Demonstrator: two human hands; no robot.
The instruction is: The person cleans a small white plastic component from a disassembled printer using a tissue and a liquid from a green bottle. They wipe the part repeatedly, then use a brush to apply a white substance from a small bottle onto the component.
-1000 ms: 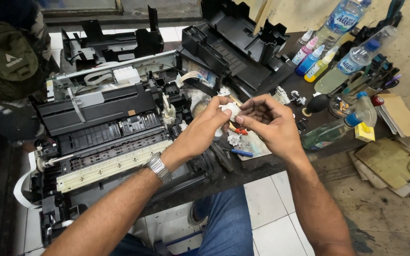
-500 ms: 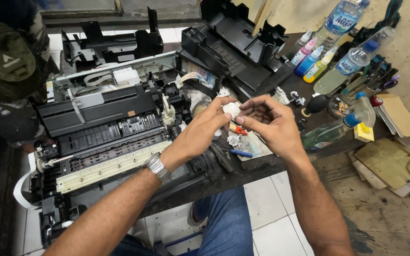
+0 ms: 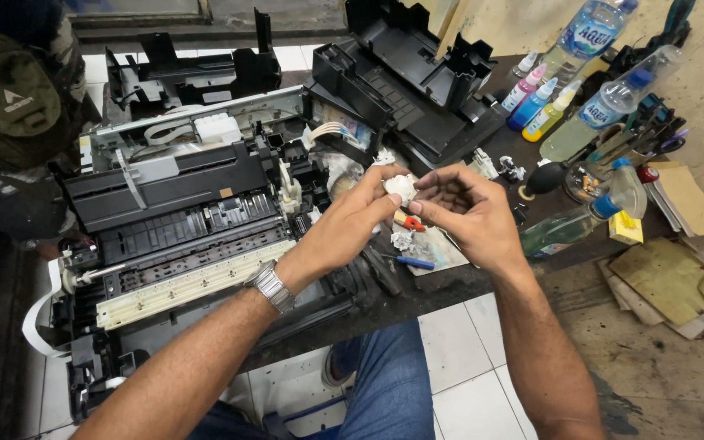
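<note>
My left hand (image 3: pixel 350 232) and my right hand (image 3: pixel 468 213) meet above the dark workbench, both pinching a small white crumpled wad (image 3: pixel 402 187) between their fingertips. A metal wristwatch (image 3: pixel 273 287) is on my left wrist. Just left of the hands lies an opened printer (image 3: pixel 181 228) with its black and white inner parts bare. Under the hands lie a small red-handled tool (image 3: pixel 410 222), a blue-handled tool (image 3: pixel 415 262) and another crumpled white scrap (image 3: pixel 402 239).
A black printer cover (image 3: pixel 405 81) lies behind the hands. Small ink bottles (image 3: pixel 535 102) and plastic water bottles (image 3: pixel 605 106) stand at the right, a black rubber blower (image 3: pixel 546 178) near them. A green backpack (image 3: pixel 10 98) sits far left. Papers (image 3: pixel 670 277) lie on the floor.
Both hands stay together on the white wad; the fingers have shifted slightly around it. Nothing else has moved.
</note>
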